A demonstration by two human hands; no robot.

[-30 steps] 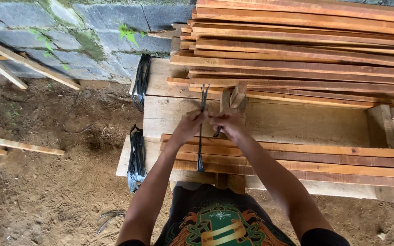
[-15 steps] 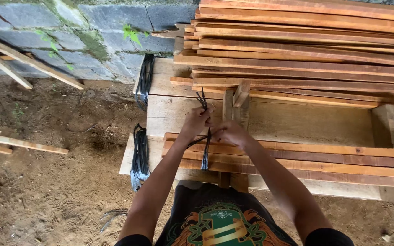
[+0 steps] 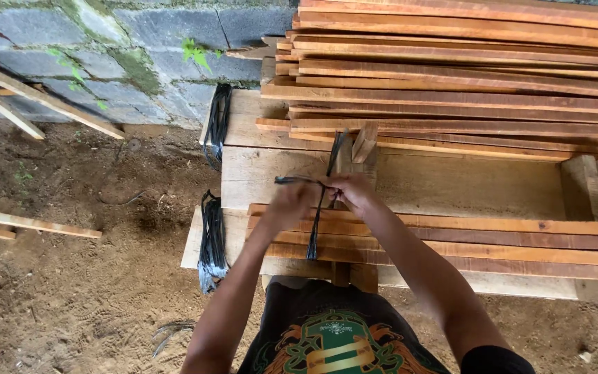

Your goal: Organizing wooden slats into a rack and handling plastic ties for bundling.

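My left hand (image 3: 292, 202) and my right hand (image 3: 349, 191) meet over the left end of a low stack of reddish wooden slats (image 3: 493, 239) on a plank bench. Both grip a black strap (image 3: 315, 227). One end of it sticks out leftward from my left hand, another rises past an upright wooden peg (image 3: 364, 144), and a tail hangs down across the slats toward me. My fingers hide the spot where the strap crosses.
A tall pile of long reddish slats (image 3: 465, 62) lies at the back right. Two bundles of black straps (image 3: 212, 239) hang off the bench's left end. Stone wall (image 3: 105, 48) behind, loose sticks (image 3: 29, 223) on the dirt floor at left.
Both hands have drawn closer to the peg, and the strap, first held straight toward me, now has one end pulled out to the left.
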